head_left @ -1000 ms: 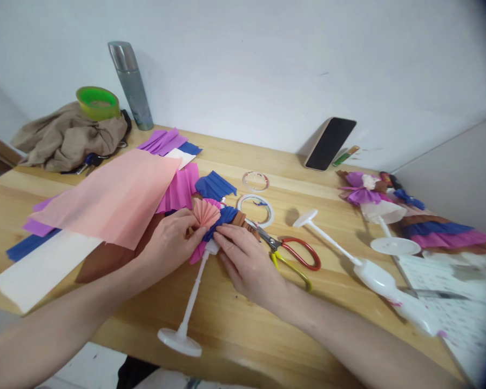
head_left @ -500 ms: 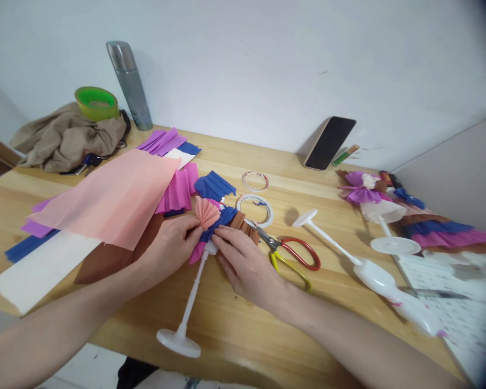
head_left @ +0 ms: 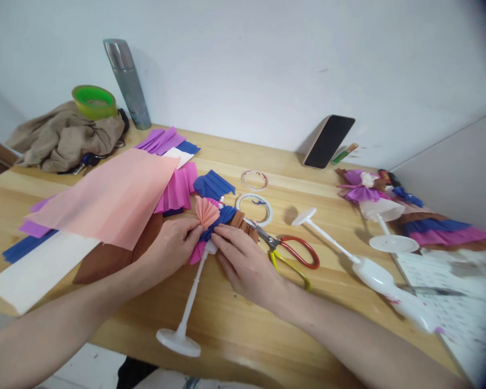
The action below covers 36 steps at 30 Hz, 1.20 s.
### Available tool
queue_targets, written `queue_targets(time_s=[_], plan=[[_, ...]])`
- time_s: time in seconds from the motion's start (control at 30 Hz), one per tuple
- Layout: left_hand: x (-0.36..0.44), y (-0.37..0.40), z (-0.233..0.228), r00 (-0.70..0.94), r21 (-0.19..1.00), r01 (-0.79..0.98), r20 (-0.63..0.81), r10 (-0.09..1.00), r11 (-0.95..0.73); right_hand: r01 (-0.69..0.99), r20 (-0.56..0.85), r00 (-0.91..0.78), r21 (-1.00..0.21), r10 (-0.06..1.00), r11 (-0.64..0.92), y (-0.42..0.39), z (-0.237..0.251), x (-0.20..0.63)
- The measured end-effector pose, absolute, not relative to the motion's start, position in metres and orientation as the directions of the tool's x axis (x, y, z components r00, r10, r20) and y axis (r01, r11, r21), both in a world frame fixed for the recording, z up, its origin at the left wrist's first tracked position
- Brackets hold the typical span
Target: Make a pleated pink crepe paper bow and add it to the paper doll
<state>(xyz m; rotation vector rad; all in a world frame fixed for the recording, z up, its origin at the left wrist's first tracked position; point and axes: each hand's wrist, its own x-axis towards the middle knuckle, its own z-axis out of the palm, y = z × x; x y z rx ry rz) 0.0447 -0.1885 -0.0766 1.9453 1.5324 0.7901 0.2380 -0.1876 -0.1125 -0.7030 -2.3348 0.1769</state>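
A small figure dressed in pleated blue crepe paper (head_left: 227,215) lies on its white stand (head_left: 178,342), the round base toward me. My left hand (head_left: 178,237) pinches the lower end of a peach pleated paper fan (head_left: 206,213) against the figure's left side. From the right, my right hand (head_left: 247,259) grips the blue paper, its fingers pressed over it and the thumb hidden underneath. Brown pleated paper (head_left: 238,221) sticks out above my right fingers, and a magenta piece (head_left: 197,252) shows beneath the left ones. Scissors (head_left: 285,248) with red and yellow handles lie close by.
Crepe paper sheets (head_left: 117,194) are piled at left. Two tape rolls (head_left: 270,212) lie behind the figure. A bottle (head_left: 129,89) and a phone (head_left: 330,141) stand by the wall. Rightward are a bare white doll form (head_left: 375,274), a paper-dressed figure (head_left: 362,186) and a knife (head_left: 435,290).
The view has shifted very slightly. Both hands keep their places on the fan and the blue paper, with almost no visible movement.
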Motion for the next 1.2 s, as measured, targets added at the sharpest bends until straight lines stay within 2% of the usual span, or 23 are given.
queue_targets(time_s=[0.37, 0.63, 0.73, 0.8, 0.9, 1.03, 1.2], plan=[[0.045, -0.187, -0.079, 0.172, 0.709, 0.679, 0.098, 0.98, -0.19, 0.439, 0.584, -0.626, -0.284, 0.517, 0.852, -0.186, -0.114, 0.238], [0.045, -0.187, -0.08, 0.176, 0.722, 0.67, 0.072, 0.982, -0.173, 0.423, 0.617, -0.539, -0.389, 0.573, 0.818, -0.167, -0.092, 0.247], [0.045, -0.187, -0.08, 0.18, 0.731, 0.662, 0.056, 0.982, -0.164, 0.34, 0.563, -0.668, -0.351, 0.487, 0.872, -0.14, -0.075, 0.249], [0.044, -0.187, -0.08, 0.181, 0.74, 0.653, 0.053, 0.982, -0.16, 0.21, 0.467, -0.81, -0.334, 0.354, 0.919, -0.12, -0.066, 0.244], [0.044, -0.186, -0.082, 0.167, 0.749, 0.642, 0.072, 0.983, -0.163, 0.076, 0.315, -0.928, -0.365, 0.2, 0.928, -0.097, -0.058, 0.229], [0.043, -0.184, -0.086, 0.167, 0.747, 0.642, 0.078, 0.983, -0.169, 0.037, 0.189, -0.975, -0.365, 0.113, 0.93, -0.083, -0.06, 0.21], [0.043, -0.187, -0.085, 0.18, 0.724, 0.671, 0.05, 0.982, -0.16, 0.041, 0.191, -0.976, -0.312, 0.105, 0.949, -0.073, -0.071, 0.205]])
